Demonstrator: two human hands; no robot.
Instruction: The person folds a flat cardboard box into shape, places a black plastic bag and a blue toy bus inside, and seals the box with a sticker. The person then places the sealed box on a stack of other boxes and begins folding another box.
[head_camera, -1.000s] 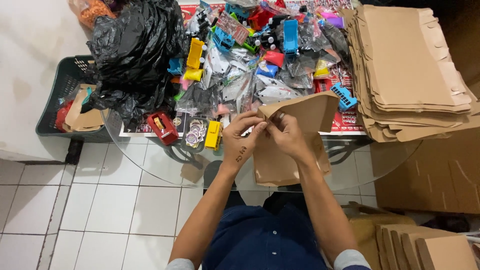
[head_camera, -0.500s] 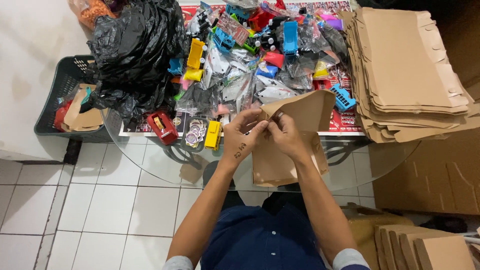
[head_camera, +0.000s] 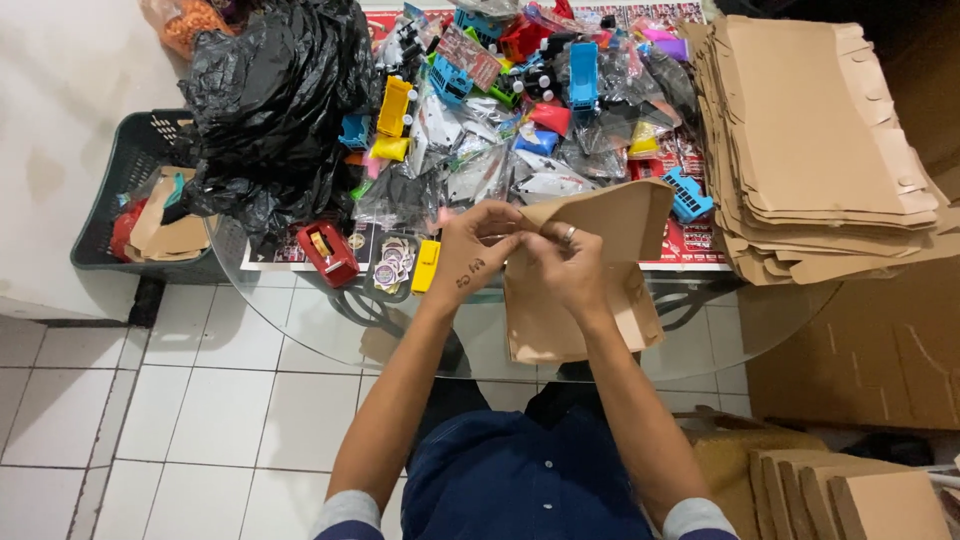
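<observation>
Against the view of a second ago we find little displaced: both hands remain at the upper edge of the brown cardboard blank (head_camera: 580, 300), and its folded top flap now stands slightly more raised toward one o'clock. We judge the fold to be under way, not finished. The left hand (head_camera: 475, 255) is closed in a pinch on the blank's top left corner; the right hand (head_camera: 565, 262), a ring on one finger, is closed on the same edge just beside it, the fingertips of the two touching. The blank lies over the near rim of the round glass table (head_camera: 300, 320), at the centre of the view. At nine o'clock from the hands sit a red tape dispenser (head_camera: 328, 253), round stickers (head_camera: 390, 265) and a yellow toy part (head_camera: 426, 265), near but not touching. At twelve o'clock lies a heap of coloured plastic toy trucks in clear bags (head_camera: 520, 110), close behind the raised flap and the likeliest obstruction. At two o'clock stands a stack of flat cardboard blanks (head_camera: 820, 140); at ten o'clock a black plastic bag (head_camera: 270, 110) over a dark basket (head_camera: 130, 180).
</observation>
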